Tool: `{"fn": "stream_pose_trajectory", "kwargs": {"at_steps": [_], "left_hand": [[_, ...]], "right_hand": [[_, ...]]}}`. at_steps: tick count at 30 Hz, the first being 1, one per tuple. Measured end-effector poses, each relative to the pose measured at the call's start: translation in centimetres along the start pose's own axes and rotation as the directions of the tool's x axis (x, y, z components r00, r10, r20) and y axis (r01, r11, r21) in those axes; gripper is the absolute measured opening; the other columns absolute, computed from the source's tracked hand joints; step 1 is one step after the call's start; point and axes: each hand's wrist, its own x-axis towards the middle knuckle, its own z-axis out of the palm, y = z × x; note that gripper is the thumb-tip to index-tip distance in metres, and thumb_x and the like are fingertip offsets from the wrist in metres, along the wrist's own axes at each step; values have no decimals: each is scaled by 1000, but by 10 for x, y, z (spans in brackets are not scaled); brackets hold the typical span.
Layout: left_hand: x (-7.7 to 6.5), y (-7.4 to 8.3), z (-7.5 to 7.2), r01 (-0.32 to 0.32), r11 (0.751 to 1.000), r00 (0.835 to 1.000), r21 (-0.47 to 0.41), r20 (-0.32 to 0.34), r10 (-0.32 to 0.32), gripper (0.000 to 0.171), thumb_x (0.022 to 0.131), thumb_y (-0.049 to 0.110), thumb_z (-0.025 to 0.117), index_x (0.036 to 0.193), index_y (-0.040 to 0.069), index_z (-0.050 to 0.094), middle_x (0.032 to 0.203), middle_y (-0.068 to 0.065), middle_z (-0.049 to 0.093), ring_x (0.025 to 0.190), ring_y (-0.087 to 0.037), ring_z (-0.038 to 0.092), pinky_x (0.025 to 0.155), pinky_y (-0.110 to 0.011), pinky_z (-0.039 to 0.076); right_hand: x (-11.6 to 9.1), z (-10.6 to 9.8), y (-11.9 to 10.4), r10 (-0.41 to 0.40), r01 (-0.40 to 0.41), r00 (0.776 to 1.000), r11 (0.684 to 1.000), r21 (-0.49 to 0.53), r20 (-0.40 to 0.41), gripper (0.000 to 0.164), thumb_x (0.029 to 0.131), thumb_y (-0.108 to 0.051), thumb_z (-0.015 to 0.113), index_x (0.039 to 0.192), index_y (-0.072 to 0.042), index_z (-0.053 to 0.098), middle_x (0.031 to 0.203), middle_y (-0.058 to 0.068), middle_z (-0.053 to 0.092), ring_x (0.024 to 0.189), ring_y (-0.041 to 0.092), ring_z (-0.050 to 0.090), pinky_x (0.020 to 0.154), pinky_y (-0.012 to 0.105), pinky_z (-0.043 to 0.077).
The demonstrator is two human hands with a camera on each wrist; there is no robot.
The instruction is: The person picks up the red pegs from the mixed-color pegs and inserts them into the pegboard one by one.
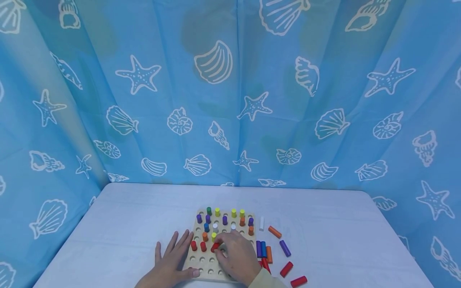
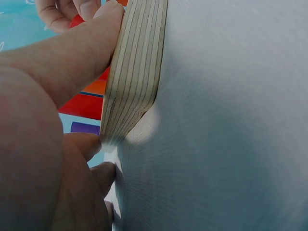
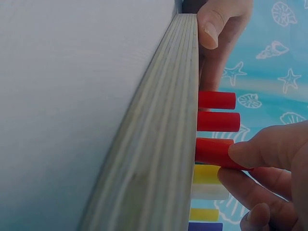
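A wooden pegboard (image 1: 201, 266) lies on the table with coloured pegs standing in several of its holes. Between thumb and fingers my right hand (image 1: 237, 256) pinches a red peg (image 1: 215, 247), its lower end at the board's face and the peg slightly tilted in the right wrist view. Beside it stand two red pegs (image 3: 217, 121) in the same row, and a yellow peg (image 1: 214, 237) is just behind. With fingers spread, my left hand (image 1: 168, 262) rests against the board's left side, its thumb on the near left corner. Whether the pinched peg sits in a hole is hidden.
Loose pegs lie right of the board, among them a white peg (image 1: 261, 223), an orange peg (image 1: 275, 232), a purple peg (image 1: 285, 248) and a red peg (image 1: 298, 281). A white cloth covers the table (image 1: 324, 224). Behind hangs a blue shell-patterned curtain (image 1: 237, 132).
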Motion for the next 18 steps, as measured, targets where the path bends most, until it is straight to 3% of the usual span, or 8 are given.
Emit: {"fn": "stream_pose_trajectory", "kwargs": {"at_steps": [18], "left_hand": [[0, 3, -1, 8, 1000, 1000, -1, 3, -8, 113, 72, 74, 72, 158, 12, 32, 165, -14, 25, 152, -44, 0, 105, -74, -21]], "right_hand": [[2, 0, -2, -56, 56, 998, 998, 0, 1, 16, 88, -25, 78, 102, -20, 75, 92, -11, 71, 77, 2, 55, 71, 24, 54]]}}
